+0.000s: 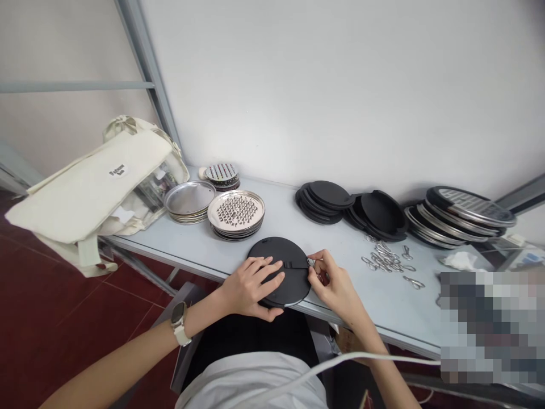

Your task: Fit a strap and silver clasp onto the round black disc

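A round black lid (pixel 288 254) lies at the near edge of the grey table (pixel 281 218). My left hand (pixel 251 284) rests flat on its left half, fingers spread, holding it down. My right hand (pixel 332 281) is closed in a pinch on a small metal clip (pixel 311 262) at the lid's right rim, where a short black tab sticks out. A watch sits on my left wrist.
Stacks of perforated metal discs (pixel 236 213) and plain metal plates (pixel 189 200) stand at the back left, beside a cream cloth bag (pixel 93 187). Black lids (pixel 327 199) and rimmed metal discs (pixel 464 216) are stacked at the back right. Loose metal clips (pixel 385 258) lie right of my hands.
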`<state>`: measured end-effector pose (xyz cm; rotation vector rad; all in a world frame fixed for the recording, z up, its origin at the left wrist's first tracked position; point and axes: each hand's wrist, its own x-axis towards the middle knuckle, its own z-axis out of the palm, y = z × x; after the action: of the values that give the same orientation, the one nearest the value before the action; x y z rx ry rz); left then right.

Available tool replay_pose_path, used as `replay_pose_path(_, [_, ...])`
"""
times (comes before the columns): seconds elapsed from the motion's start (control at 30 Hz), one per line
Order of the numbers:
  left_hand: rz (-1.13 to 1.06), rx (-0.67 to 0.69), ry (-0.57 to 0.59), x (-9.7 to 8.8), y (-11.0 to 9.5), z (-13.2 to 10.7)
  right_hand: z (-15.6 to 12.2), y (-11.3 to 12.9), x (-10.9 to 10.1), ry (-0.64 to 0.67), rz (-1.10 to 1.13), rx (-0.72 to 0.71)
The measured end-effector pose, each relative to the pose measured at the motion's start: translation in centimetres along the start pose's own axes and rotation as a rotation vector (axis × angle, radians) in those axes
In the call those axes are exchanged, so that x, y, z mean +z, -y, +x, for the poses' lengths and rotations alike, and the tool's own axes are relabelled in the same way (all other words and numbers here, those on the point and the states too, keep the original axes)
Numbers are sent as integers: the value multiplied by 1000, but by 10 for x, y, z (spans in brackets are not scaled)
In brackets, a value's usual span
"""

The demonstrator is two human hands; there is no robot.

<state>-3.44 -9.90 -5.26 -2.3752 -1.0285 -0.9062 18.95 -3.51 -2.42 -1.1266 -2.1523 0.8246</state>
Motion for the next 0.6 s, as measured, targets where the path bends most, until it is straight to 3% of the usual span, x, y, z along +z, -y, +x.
replay_pose_path(0.6, [5, 4, 4, -1, 1, 2, 0, -2, -3, 15, 66, 3])
